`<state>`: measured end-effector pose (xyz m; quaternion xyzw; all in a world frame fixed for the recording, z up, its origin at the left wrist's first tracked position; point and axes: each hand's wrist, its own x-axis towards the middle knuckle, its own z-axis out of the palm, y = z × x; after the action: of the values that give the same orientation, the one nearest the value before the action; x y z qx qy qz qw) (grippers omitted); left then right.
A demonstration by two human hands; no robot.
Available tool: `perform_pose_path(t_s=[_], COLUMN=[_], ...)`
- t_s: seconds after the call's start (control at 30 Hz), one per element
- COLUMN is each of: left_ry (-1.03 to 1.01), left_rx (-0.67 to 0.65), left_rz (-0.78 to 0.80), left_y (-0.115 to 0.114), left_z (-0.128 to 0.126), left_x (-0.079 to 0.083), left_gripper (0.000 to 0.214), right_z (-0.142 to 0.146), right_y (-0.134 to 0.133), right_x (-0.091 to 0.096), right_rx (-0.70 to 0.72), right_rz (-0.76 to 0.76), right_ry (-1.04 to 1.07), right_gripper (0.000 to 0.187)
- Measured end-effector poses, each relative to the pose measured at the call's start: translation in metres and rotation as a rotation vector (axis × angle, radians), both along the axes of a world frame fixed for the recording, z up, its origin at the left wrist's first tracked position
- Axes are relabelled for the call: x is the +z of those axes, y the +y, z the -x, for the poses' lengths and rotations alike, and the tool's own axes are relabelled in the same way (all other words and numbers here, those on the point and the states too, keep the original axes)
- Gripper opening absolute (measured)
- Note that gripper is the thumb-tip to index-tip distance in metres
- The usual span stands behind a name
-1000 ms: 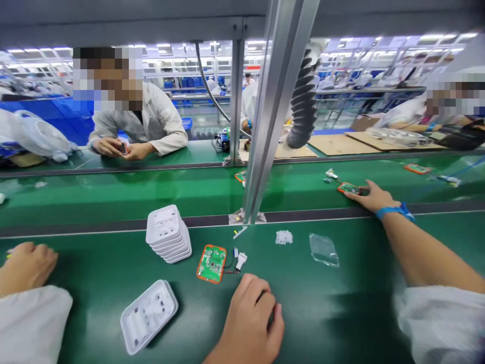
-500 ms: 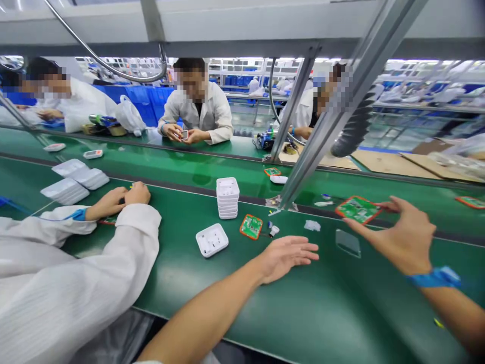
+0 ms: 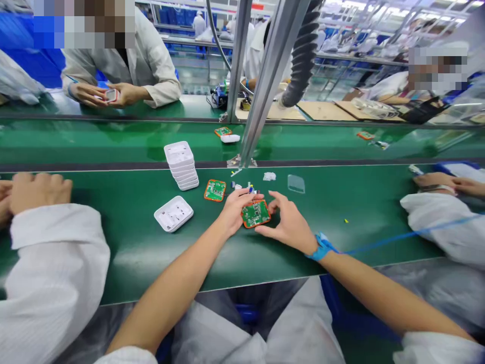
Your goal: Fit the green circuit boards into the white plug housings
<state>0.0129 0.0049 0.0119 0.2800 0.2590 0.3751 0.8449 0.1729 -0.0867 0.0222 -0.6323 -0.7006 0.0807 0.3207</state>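
A green circuit board (image 3: 256, 214) with an orange rim is held between my two hands, just above the green bench. My left hand (image 3: 234, 211) grips its left side, fingers reaching along the top edge and the thumb mostly hidden. At the opposite edge, my right hand (image 3: 290, 222) has its fingers curled against the side and its thumb by the lower corner. Small connectors with wires (image 3: 237, 186) lie just behind my left fingers. A second orange-rimmed circuit board (image 3: 215, 190) rests flat to the left. White plastic housings (image 3: 173, 213) lie farther left.
A leaning stack of white housings (image 3: 182, 166) stands near the bench's back edge. Behind my hands are a clear plastic plate (image 3: 296, 184) and small white pieces (image 3: 269, 176). A metal post (image 3: 261, 86) rises at the back. Co-workers' arms rest at both sides.
My right hand has brought the circuit board left and in front of me. My left hand, earlier open and free, has come to the board. The view has swung right and down.
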Motion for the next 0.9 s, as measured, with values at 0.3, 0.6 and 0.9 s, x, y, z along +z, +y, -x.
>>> perform_pose_path(t_s=[0.3, 0.6, 0.9], left_ry=[0.082, 0.202, 0.21], left_rx=[-0.223, -0.279, -0.156], left_rz=[-0.193, -0.259, -0.334], left_y=[-0.005, -0.006, -0.004], left_z=[0.001, 0.002, -0.003], left_x=[0.006, 0.01, 0.002], left_gripper=[0.065, 0.045, 0.04], right_z=[-0.019, -0.023, -0.012], right_y=[0.058, 0.043, 0.039], right_x=[-0.006, -0.006, 0.001], right_rx=[0.054, 0.13, 0.263], right_rz=[0.347, 0.13, 0.103], right_ry=[0.927, 1.142, 0.819], right_gripper=[0.071, 0.055, 0.053])
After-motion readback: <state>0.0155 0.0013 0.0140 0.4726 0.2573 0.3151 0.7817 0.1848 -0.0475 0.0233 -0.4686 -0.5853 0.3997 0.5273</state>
